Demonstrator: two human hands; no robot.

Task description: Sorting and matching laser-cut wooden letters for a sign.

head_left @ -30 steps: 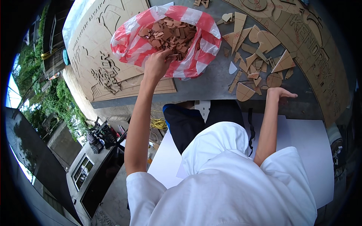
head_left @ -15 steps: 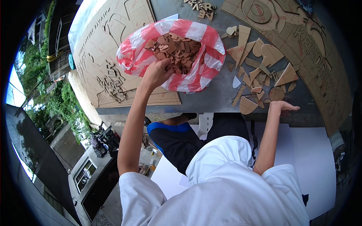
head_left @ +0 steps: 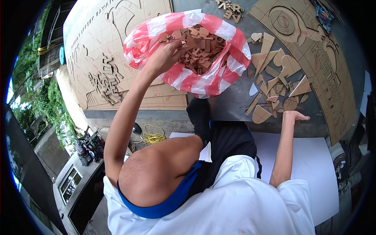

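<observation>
A red-and-white striped plastic bag [head_left: 231, 74] stands on the table with its mouth spread wide. Many small brown cut pieces [head_left: 203, 49] fill it. My left hand [head_left: 164, 56] reaches into the left side of the bag's mouth, fingers curled down at the pieces; whatever is between the fingertips is hidden. At the table's near edge my right hand [head_left: 294, 116] rests bent at the wrist, fingers stretched out to the right, holding nothing. Just beyond it lie loose flat brown offcuts [head_left: 290, 103], among them wedges and rounded shapes.
Cut brown sheets [head_left: 137, 78] with letter outlines cover the table's left side; another cut sheet [head_left: 309, 58] curves along the right. Small cut letters [head_left: 231, 9] sit at the far side. My dark-socked foot [head_left: 199, 117] is up at the table edge. Yellow cord [head_left: 152, 136] lies below.
My left hand has moved up and deeper into the bag. My left leg has come up, bringing the knee into view and the foot to the table edge. The view has shifted slightly.
</observation>
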